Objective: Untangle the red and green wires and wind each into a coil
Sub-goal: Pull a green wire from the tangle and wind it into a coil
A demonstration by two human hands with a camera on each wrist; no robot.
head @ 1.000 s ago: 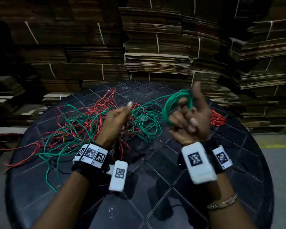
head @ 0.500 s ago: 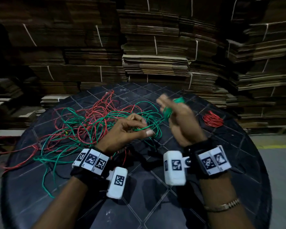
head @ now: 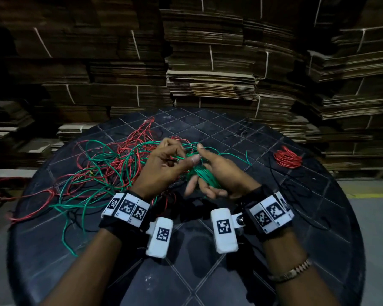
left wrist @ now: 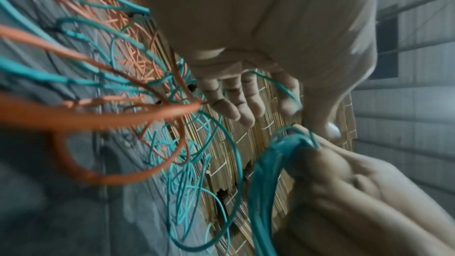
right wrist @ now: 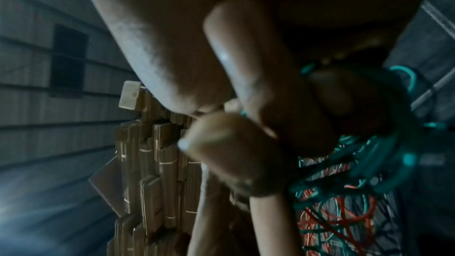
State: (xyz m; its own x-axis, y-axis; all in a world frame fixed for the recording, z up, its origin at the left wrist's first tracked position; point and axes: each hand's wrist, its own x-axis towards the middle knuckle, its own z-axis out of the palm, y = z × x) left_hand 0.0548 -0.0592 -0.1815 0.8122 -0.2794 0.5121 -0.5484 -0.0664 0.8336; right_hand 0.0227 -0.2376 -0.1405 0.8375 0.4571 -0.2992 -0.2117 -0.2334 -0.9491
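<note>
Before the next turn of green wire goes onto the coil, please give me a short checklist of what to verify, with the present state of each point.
1. Green coil held in right hand: ok.
2. Left hand pinches the feeding green strand: ok.
3. Remaining green wire free of red wire: not ok, they cross in many places.
4. Finished red coil apart from the tangle: ok.
5. All wire on the table: not ok, red loops hang over the left edge.

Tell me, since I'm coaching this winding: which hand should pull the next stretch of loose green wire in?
Left. The left hand pinches the loose green wire beside the tangle, while the right hand is occupied by the green wire coil wound around its fingers.
</note>
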